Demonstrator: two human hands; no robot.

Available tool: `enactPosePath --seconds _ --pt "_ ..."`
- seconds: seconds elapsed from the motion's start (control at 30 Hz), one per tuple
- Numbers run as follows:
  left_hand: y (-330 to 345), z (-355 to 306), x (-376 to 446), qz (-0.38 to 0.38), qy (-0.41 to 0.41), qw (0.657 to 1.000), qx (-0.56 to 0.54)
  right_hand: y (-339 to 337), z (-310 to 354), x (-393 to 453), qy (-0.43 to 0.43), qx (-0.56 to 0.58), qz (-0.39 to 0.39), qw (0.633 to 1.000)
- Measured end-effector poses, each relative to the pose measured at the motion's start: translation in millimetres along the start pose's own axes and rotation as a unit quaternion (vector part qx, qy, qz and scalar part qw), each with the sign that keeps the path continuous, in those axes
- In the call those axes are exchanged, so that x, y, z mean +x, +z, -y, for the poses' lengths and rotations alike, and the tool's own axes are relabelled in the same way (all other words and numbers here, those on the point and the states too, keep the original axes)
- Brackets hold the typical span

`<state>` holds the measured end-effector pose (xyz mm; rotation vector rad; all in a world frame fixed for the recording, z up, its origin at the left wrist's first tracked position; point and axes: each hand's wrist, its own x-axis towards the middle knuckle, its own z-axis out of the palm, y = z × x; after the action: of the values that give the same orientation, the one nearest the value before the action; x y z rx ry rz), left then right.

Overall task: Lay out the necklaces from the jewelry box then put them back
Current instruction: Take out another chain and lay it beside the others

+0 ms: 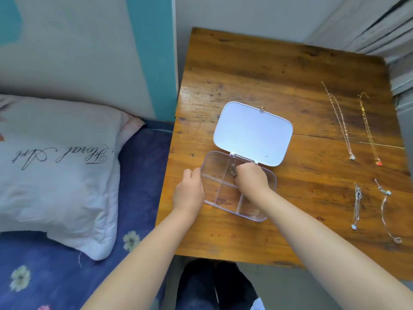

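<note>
Left hand (189,190) fingers brace jewelry box (220,199) left edge; right hand (251,178) fingers pinch necklace (233,170) inside.

The right hand (251,176) seemingly pinches a necklace (233,171) inside the open jewelry box (225,198); the left hand (190,190) steadies its edge.
</note>
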<state>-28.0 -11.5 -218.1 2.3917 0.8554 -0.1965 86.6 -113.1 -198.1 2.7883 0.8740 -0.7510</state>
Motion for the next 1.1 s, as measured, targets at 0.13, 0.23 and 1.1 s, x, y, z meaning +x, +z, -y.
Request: enactPosePath --seconds 0.13,0.23,1.1 --pt "-4.8 -1.2 1.1 0.036 -0.017 0.998 0.058 1.6 0.7 0.6 -0.018 0.030 -0.001 0.999" --pt "-4.5 -1.9 1.7 0.043 -0.018 0.996 0.073 1.6 -9.2 -6.5 -0.007 0.138 -0.046 0.989" --pt "-4.3 -4.0 3.5 0.027 -0.005 0.993 0.115 -4.1 1.8 -13.0 -0.034 0.081 -0.034 0.996"
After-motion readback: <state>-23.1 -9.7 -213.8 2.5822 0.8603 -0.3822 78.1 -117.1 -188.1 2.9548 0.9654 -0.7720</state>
